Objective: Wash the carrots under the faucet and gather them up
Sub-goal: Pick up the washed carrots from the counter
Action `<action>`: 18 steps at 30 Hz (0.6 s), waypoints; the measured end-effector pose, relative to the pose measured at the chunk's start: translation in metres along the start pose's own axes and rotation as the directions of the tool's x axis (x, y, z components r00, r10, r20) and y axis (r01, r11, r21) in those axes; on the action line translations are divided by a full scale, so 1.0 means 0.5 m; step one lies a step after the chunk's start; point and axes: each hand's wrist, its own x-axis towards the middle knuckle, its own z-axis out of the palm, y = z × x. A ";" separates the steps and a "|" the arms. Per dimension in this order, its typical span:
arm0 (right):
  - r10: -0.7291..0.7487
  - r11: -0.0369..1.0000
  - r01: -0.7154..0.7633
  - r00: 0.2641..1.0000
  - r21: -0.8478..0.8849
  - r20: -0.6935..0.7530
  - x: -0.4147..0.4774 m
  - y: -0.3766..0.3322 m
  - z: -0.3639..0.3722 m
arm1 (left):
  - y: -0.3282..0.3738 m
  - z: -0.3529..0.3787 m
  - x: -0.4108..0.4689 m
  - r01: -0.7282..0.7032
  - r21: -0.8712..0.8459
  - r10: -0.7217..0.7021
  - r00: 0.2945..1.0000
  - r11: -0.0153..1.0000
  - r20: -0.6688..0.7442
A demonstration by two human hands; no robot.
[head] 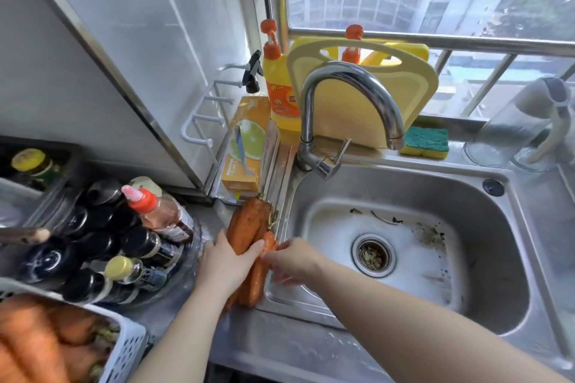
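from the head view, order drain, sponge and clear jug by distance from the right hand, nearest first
1. Drain, basin middle, just right of the right hand.
2. Sponge, back ledge under the window.
3. Clear jug, far right back corner.

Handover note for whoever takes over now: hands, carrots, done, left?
Left hand grips the carrots, a bunch lying on the counter at the sink's left rim. Right hand pinches a thin one in that bunch.
Faucet: no water visible. White basket, lower left, holds more carrots.
Done: bunch gathered in hand.
Left: cannot tell if these are washed; if not, rinse under the faucet, then gather.
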 end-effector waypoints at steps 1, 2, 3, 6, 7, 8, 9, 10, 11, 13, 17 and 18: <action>0.013 1.000 -0.013 1.000 0.013 0.004 0.001 0.000 0.001 | 0.000 0.002 0.003 0.004 0.001 -0.004 1.000 1.000 0.026; 0.023 0.999 -0.023 1.000 0.029 0.010 0.001 0.000 0.000 | 0.001 0.003 0.001 0.003 0.000 -0.003 0.999 1.000 0.040; 0.031 0.998 -0.032 0.999 0.054 0.017 0.001 0.001 -0.001 | 0.003 0.005 -0.004 0.001 -0.009 0.000 0.999 1.000 0.040; 0.028 0.989 -0.034 0.999 0.144 0.045 0.001 0.008 -0.008 | 0.008 0.011 -0.018 -0.011 -0.080 0.011 1.000 0.997 -0.004; 0.028 0.988 -0.036 0.998 0.153 0.057 0.000 0.010 -0.010 | 0.009 0.014 -0.021 -0.014 -0.095 0.013 1.000 0.995 -0.016; 0.029 0.987 -0.040 0.997 0.157 0.070 -0.001 0.011 -0.010 | 0.011 0.017 -0.025 -0.021 -0.102 0.019 1.000 0.995 -0.023; 0.031 0.986 -0.044 0.996 0.164 0.081 -0.001 0.013 -0.009 | 0.015 0.018 -0.028 -0.025 -0.106 0.022 0.999 0.994 -0.022; 0.030 0.985 -0.045 0.996 0.167 0.086 -0.002 0.013 -0.008 | 0.018 0.020 -0.030 -0.029 -0.110 0.027 0.999 0.994 -0.020; 0.026 0.984 -0.041 0.996 0.172 0.089 -0.003 0.014 -0.006 | 0.018 0.024 -0.029 -0.037 -0.114 0.035 0.999 0.993 -0.018; 0.007 0.984 -0.022 0.996 0.175 0.087 -0.008 0.014 -0.001 | 0.019 0.029 -0.030 -0.055 -0.108 0.053 0.998 0.993 -0.022; -0.031 0.992 0.028 0.999 0.124 0.028 -0.015 0.012 0.008 | 0.014 0.031 -0.037 -0.055 -0.088 0.054 0.998 0.995 -0.011; -0.042 0.995 0.041 0.999 0.094 0.010 -0.016 0.011 0.011 | 0.014 0.031 -0.040 -0.058 -0.095 0.058 0.998 0.994 -0.001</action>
